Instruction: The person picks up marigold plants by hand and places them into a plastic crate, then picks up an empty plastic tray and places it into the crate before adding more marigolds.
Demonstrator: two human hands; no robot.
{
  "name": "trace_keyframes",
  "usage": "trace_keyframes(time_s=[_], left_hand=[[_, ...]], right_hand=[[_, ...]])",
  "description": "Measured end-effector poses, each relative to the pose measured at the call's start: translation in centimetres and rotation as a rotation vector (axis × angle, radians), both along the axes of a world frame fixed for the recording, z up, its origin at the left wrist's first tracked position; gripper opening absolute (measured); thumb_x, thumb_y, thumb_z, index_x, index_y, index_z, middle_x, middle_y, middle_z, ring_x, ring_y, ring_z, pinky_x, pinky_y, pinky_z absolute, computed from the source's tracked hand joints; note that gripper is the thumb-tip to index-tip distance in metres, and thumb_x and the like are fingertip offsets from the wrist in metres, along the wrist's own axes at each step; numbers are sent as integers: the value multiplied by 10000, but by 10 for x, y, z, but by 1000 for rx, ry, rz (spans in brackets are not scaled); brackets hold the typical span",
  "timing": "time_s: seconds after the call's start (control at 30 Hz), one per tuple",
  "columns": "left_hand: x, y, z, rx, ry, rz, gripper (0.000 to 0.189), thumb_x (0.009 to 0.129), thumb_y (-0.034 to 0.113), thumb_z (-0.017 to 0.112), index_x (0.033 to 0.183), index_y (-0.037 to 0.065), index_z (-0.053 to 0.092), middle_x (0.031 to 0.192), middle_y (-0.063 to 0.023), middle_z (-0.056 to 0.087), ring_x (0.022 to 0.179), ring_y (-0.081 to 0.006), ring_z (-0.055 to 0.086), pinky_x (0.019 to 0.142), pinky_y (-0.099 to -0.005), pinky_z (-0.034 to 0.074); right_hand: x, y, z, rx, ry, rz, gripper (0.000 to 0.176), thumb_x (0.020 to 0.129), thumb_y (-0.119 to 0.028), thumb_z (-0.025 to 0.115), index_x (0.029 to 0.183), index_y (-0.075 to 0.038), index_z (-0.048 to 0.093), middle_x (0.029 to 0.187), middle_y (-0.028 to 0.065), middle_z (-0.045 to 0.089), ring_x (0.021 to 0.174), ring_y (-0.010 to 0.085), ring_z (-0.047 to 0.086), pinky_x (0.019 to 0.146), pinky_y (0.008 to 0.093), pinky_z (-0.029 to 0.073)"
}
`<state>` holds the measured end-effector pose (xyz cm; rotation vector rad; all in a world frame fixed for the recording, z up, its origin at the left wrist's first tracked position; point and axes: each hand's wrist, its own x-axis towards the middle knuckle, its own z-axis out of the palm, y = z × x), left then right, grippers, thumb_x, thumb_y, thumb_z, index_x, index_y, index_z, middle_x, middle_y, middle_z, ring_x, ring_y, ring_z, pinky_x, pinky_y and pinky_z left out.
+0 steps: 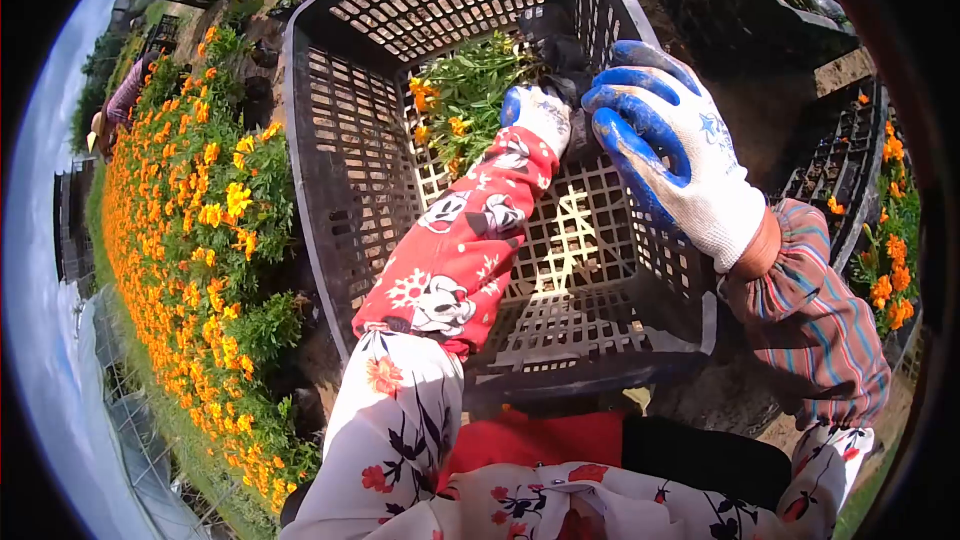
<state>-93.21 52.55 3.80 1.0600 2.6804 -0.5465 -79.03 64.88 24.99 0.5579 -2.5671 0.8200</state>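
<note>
My left hand (537, 115), in a white glove with blue fingers, reaches into a black slatted plastic crate (330, 140) and grips a marigold seedling (465, 95) near its dark root pot (560, 45). The plant lies tilted, green leaves and orange blooms pointing left. My right hand (672, 145), in the same kind of glove, rests over the crate's right wall beside the root pot, fingers curled around it. A red cartoon-print sleeve covers my left forearm; a striped sleeve covers the right.
A long bed of orange marigolds (215, 220) runs along the left. Another person (115, 105) bends over it far back. Black seedling trays (850, 160) with a few blooms stand at the right. Bare soil lies behind the crate.
</note>
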Motion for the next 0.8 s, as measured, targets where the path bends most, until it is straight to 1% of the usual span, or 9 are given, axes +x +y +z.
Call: trace_keyframes(time_s=[0.07, 0.1, 0.13, 0.2, 0.27, 0.33, 0.47, 0.6, 0.8], left_hand=[[6, -12, 86, -196, -40, -162, 348, 804, 352, 543, 1072, 150, 635, 1115, -101, 573, 1075, -277, 527, 851, -415, 444], [3, -27, 105, 24, -34, -185, 307, 867, 264, 494, 1126, 170, 629, 1186, -67, 565, 1106, -238, 532, 910, -356, 419], [-2, -34, 139, -30, -40, -259, 405, 773, 296, 607, 1144, 134, 592, 1175, -106, 531, 1128, -279, 502, 838, -430, 459], [-6, -65, 216, 186, 5, -187, 402, 756, 297, 635, 1104, 100, 590, 1036, -141, 594, 981, -301, 588, 821, -403, 480], [-8, -128, 277, 525, 330, -140, 335, 793, 276, 620, 1063, 79, 591, 964, -166, 626, 890, -322, 606, 776, -400, 493], [-5, -202, 316, 409, 373, -17, 304, 817, 234, 611, 1072, 70, 587, 953, -166, 631, 879, -329, 607, 773, -400, 487], [42, -301, 270, -376, -200, 255, 241, 813, 233, 547, 985, 76, 611, 897, -149, 637, 876, -301, 612, 761, -399, 495], [53, -319, 136, -336, -10, -184, 238, 836, 251, 521, 991, 114, 638, 972, -90, 652, 922, -238, 620, 736, -405, 494], [-8, -347, 62, -565, 80, 20, 241, 834, 239, 530, 1019, 166, 666, 999, -16, 666, 919, -210, 634, 710, -429, 468]], right_hand=[[0, -3, 6, 84, -83, -16, 175, 845, -124, 563, 981, -26, 614, 1081, 121, 586, 1177, 346, 444, 978, 424, 353], [0, -3, 8, 72, -104, -16, 177, 850, -121, 558, 984, -20, 613, 1096, 124, 581, 1195, 339, 430, 989, 418, 343], [0, -4, 8, 63, -129, -18, 179, 854, -119, 554, 987, -15, 613, 1111, 127, 575, 1213, 332, 416, 1000, 412, 334], [2, -4, 8, 19, -132, 6, 190, 871, -92, 523, 1011, -2, 613, 1138, 133, 565, 1241, 312, 395, 1018, 394, 319], [2, -9, 9, -8, -69, -11, 188, 826, -116, 579, 982, -22, 626, 1080, 117, 595, 1184, 339, 446, 978, 420, 360], [2, -11, 12, -17, -109, -12, 184, 839, -93, 563, 992, -12, 624, 1100, 112, 587, 1212, 320, 422, 985, 408, 356], [1, -15, 15, 35, -134, -39, 173, 852, -89, 554, 990, -14, 626, 1107, 109, 585, 1221, 312, 417, 991, 394, 351], [-1, -15, 10, 53, -157, -54, 179, 853, -87, 551, 997, -11, 627, 1118, 114, 581, 1233, 303, 408, 999, 390, 348], [-1, -18, 13, 110, -180, -84, 193, 850, -92, 557, 1011, -10, 626, 1144, 123, 569, 1237, 296, 410, 1006, 385, 349]])
